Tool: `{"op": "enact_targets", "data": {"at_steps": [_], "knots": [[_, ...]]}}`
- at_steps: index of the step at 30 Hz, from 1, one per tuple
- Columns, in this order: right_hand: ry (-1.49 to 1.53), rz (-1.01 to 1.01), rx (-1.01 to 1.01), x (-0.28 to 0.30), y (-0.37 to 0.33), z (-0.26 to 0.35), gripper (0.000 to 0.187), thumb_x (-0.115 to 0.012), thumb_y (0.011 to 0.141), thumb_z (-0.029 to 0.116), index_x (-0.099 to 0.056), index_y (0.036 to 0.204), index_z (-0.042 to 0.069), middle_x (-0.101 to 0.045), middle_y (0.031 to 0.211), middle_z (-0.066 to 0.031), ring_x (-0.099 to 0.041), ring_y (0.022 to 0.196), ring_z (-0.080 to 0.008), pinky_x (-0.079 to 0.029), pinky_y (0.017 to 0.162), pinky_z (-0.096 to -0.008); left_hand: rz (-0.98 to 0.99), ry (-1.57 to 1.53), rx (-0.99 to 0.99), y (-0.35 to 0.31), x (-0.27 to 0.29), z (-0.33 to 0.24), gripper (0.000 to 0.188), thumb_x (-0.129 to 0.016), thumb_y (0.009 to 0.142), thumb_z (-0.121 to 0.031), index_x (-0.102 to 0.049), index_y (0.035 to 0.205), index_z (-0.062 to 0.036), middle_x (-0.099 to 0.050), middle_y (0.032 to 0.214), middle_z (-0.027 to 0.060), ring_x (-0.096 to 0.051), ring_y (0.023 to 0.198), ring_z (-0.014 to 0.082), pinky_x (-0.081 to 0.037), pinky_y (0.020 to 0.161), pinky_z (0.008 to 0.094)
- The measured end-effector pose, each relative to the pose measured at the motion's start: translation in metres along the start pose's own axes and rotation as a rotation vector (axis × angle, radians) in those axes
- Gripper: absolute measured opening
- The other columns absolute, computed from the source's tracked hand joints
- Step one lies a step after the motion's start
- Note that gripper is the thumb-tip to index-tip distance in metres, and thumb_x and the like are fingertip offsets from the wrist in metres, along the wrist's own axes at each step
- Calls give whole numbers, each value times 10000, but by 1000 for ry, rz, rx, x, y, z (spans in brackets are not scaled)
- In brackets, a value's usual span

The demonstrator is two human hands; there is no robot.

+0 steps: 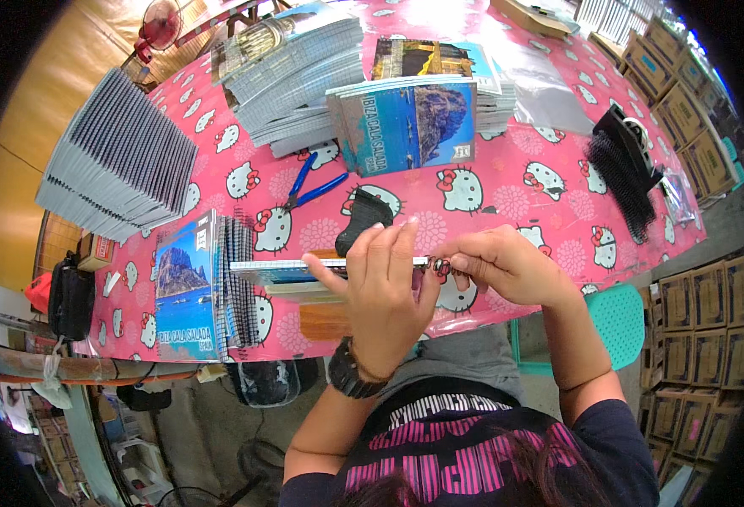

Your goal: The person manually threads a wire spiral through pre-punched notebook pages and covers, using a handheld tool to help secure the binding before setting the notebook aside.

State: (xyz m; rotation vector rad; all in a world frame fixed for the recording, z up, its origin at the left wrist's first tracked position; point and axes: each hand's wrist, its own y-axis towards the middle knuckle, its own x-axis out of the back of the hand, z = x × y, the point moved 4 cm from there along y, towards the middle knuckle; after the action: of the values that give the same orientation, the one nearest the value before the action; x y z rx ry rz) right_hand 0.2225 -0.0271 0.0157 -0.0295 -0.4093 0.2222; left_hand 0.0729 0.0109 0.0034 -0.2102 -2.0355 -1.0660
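My left hand (380, 279), with a black watch on its wrist, grips a notebook (283, 269) that is turned edge-on above the table. Its fingers lie over the top side of the pages, the little finger sticking out. At the notebook's right end, a dark binding coil (440, 268) shows between my hands. The fingertips of my right hand (503, 264) are pinched together on that coil. Under the notebook is a brown wooden block (325, 321), partly hidden. Just beyond my left hand lies a bundle of black coils (363, 220). Blue-handled pliers (314, 186) rest farther back.
Several bound notebooks (188, 287) lie at the left, below a tall notebook stack (118, 160). More stacks (296, 80) and blue-covered notebooks (410, 127) stand at the back. Black coils (621, 182) fill the right side of the pink table cover (507, 198). A green stool (613, 325) is beside me.
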Motion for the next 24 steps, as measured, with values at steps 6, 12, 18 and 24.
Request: {"op": "enact_targets", "data": {"at_steps": [6,12,18,24], "knots": [[109,78,132,-4,4,3,420,-568,919,160,-476,1320,72,-606,740,-34,-582,593,-122,-479,561,-244,129,-286,-177,-7,17,16,302,-672,805,-304,-627,1035,-113,-617,878,24,-585,879,209,-188,1043,487],[-241,10,135,8,80,-47,537,-639,846,164,-464,1341,54,-585,1124,-191,-599,972,-224,-477,846,-343,130,-262,-147,-4,22,11,203,-630,846,-337,-649,909,-145,-617,826,-12,-585,835,180,-173,1029,484],[-756,-117,296,-45,133,-89,652,-725,693,353,-533,1285,161,-367,1401,-244,-408,1234,-428,-366,1021,-473,97,-198,-81,-1,23,11,242,-610,859,-366,-636,985,-161,-618,882,-20,-569,890,173,-137,1030,531],[-475,-97,228,-35,109,-74,562,-691,763,299,-539,1276,126,-517,1273,-182,-499,1131,-347,-426,943,-421,76,-222,-88,-4,23,21,265,-641,824,-376,-638,986,-167,-594,888,-25,-555,926,171,-102,1033,556]]}}
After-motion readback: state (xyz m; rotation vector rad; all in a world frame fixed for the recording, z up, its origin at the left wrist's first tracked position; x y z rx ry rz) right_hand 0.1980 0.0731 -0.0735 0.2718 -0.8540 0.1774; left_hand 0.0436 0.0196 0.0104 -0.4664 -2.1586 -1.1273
